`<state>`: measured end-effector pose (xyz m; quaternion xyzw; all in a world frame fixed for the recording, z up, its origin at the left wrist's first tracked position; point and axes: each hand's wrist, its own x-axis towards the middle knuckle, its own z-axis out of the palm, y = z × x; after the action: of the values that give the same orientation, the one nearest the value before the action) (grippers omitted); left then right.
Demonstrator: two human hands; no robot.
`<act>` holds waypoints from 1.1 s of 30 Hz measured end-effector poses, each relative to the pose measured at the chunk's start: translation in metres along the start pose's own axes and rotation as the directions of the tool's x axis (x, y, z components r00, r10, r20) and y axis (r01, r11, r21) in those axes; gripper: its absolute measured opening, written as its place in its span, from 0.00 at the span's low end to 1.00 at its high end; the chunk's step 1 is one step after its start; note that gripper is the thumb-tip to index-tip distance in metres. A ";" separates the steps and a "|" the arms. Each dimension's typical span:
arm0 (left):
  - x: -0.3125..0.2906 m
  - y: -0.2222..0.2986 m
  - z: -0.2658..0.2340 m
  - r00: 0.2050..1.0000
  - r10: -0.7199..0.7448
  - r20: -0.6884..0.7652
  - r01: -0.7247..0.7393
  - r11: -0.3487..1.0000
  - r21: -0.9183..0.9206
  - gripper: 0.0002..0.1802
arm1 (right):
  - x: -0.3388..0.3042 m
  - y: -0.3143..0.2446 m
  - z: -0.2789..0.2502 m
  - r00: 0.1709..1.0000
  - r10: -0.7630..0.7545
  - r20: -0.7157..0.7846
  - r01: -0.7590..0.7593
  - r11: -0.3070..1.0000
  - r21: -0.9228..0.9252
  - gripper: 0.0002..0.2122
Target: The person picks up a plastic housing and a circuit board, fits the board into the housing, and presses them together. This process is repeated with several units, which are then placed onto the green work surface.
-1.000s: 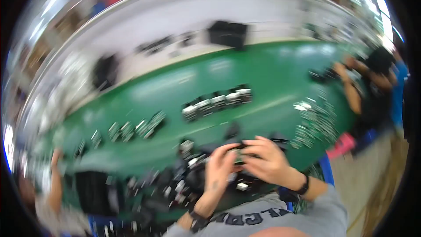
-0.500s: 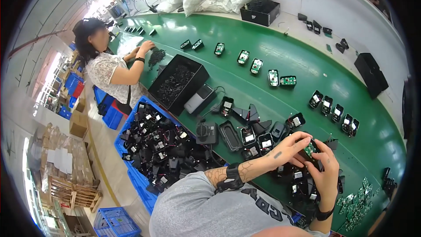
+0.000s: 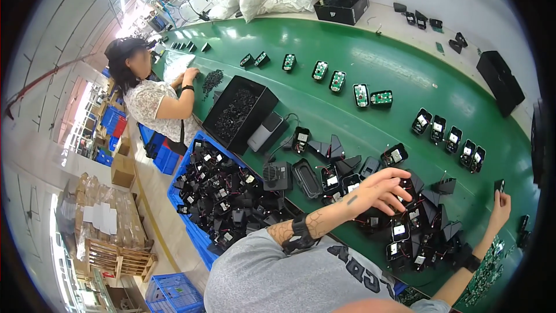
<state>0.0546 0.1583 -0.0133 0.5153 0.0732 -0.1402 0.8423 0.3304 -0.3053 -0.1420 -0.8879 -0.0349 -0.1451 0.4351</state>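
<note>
Small dark part (image 3: 500, 186), pinched in the grip of the right hand (image 3: 501, 207), right of the heap of black housings (image 3: 428, 220) on the green desk (image 3: 313, 40). Left hand (image 3: 387, 191) over the heap, grip open, fingers parted and loosely curled (whether touching any housing, cannot tell). Beyond the heap, a row of open black cases (image 3: 454, 139); right of it, loose circuit boards (image 3: 489, 272); left of it, a blue crate (image 3: 196, 242) full of black parts (image 3: 220, 208).
</note>
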 end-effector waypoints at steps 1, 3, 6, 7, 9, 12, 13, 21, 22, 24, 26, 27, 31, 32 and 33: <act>-0.003 -0.001 -0.004 1.000 0.007 -0.024 -0.007 1.000 -0.011 0.25 | 0.000 0.009 0.000 1.000 0.024 -0.016 -0.025 0.999 -0.048 0.11; -0.006 0.001 -0.012 0.995 0.014 -0.101 -0.015 1.000 -0.008 0.23 | -0.004 0.008 0.001 1.000 0.021 -0.014 -0.023 0.988 -0.150 0.12; 0.002 0.000 -0.017 0.994 0.012 -0.108 -0.015 0.999 -0.030 0.21 | -0.013 0.010 -0.010 0.997 -0.009 -0.073 -0.014 0.949 -0.315 0.14; 0.007 0.004 -0.016 0.992 0.005 -0.124 -0.006 1.000 -0.004 0.21 | -0.016 0.017 -0.017 0.993 -0.049 -0.108 0.006 0.931 -0.364 0.14; 0.004 0.012 -0.008 0.985 0.002 -0.172 0.008 0.998 0.058 0.22 | -0.014 -0.031 0.005 0.996 -0.090 -0.007 0.083 0.944 -0.318 0.15; -0.005 0.032 -0.009 0.992 -0.003 -0.123 0.032 0.972 0.234 0.22 | -0.026 -0.090 0.005 0.992 -0.108 0.065 0.125 0.906 -0.405 0.17; -0.003 0.046 -0.004 0.999 -0.001 -0.054 0.020 0.933 0.358 0.21 | -0.034 -0.106 -0.003 0.993 -0.067 0.095 0.103 0.888 -0.449 0.19; 0.165 0.087 -0.044 0.948 0.287 0.139 -0.172 0.093 0.981 0.22 | -0.133 -0.254 -0.098 0.989 -0.144 -0.045 0.149 0.894 0.423 0.16; 0.195 0.078 -0.077 0.886 0.404 0.228 -0.225 -0.057 0.973 0.23 | -0.156 -0.287 -0.102 0.939 -0.325 -0.112 0.327 0.746 0.581 0.19; 0.236 0.075 -0.098 0.958 0.272 0.093 -0.075 -0.078 0.994 0.25 | -0.166 -0.324 -0.123 0.744 -0.666 -0.060 0.305 0.258 0.917 0.21; 0.248 0.054 -0.126 0.867 0.421 0.267 -0.228 -0.142 0.963 0.25 | -0.171 -0.347 -0.137 0.636 -0.763 -0.116 0.341 0.144 0.929 0.19; 0.255 0.048 -0.119 0.913 0.342 0.224 -0.187 -0.137 0.973 0.24 | -0.175 -0.353 -0.142 0.620 -0.771 -0.144 0.365 0.122 0.923 0.16; 0.260 0.033 -0.096 0.977 0.211 0.014 -0.059 0.208 0.976 0.21 | -0.197 -0.359 -0.170 0.591 -0.765 -0.256 0.471 0.070 0.879 0.11; 0.256 0.034 -0.108 0.979 0.204 0.030 -0.093 0.310 0.946 0.21 | -0.209 -0.360 -0.175 0.583 -0.767 -0.269 0.504 0.081 0.860 0.11; 0.256 0.032 -0.120 0.973 0.221 0.064 -0.139 0.339 0.931 0.21 | -0.217 -0.358 -0.181 0.538 -0.793 -0.287 0.563 0.085 0.822 0.09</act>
<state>0.3098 0.2379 -0.1100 0.9097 -0.0452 -0.0444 0.4105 0.0142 -0.2111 0.1730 -0.4332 -0.5614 -0.1872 0.6798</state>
